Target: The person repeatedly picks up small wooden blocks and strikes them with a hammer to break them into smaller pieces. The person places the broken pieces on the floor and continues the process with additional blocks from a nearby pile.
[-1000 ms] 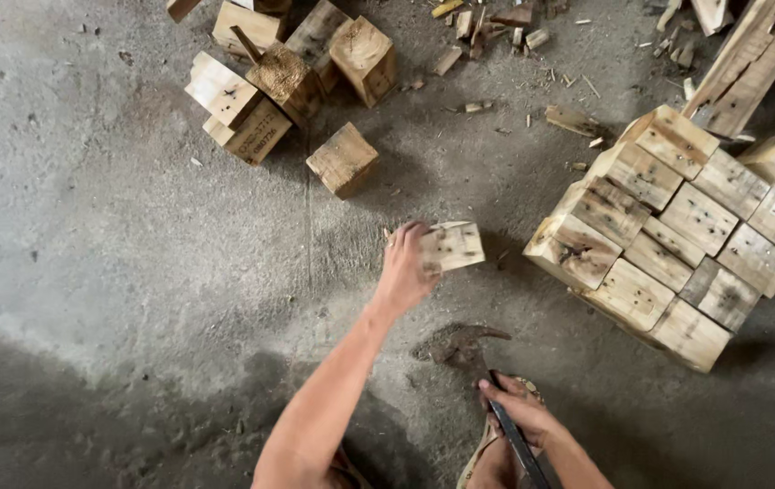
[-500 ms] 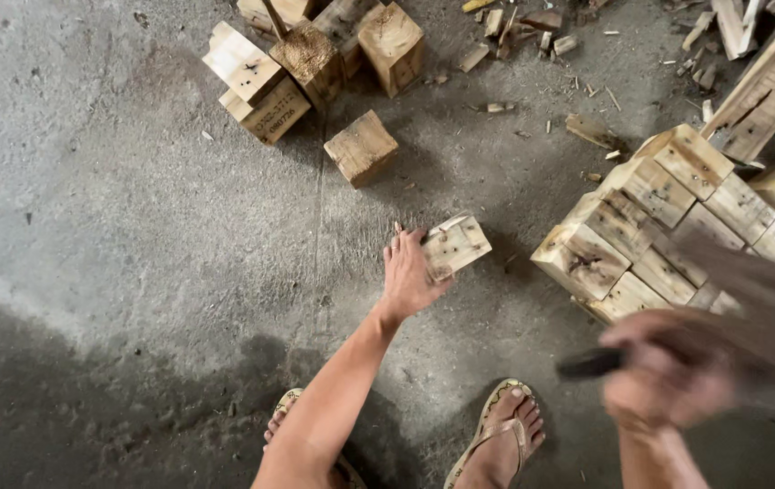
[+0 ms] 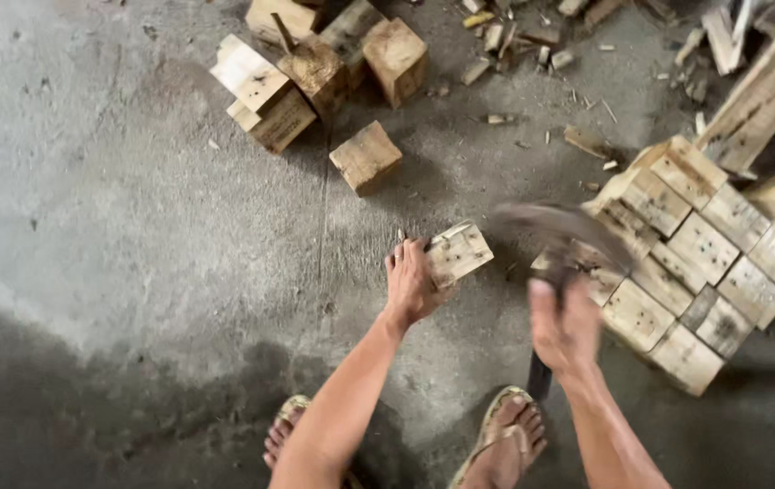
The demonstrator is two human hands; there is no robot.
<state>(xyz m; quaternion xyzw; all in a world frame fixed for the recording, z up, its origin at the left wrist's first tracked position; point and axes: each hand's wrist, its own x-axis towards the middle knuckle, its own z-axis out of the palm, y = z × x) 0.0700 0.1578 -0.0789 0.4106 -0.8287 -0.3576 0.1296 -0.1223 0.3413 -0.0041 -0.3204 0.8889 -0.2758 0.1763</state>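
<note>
Rough concrete floor [image 3: 134, 226]; left hand [image 3: 410, 285] grip steadies square nailed wood block [image 3: 460, 252], right hand [image 3: 564, 326] grip closed on blurred hammer [image 3: 555, 235] just right.

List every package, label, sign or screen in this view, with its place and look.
None in view: no package, label, sign or screen. Only bare wooden blocks stacked on the concrete floor, one block under the left hand, and a blurred tool in the right hand.
</note>
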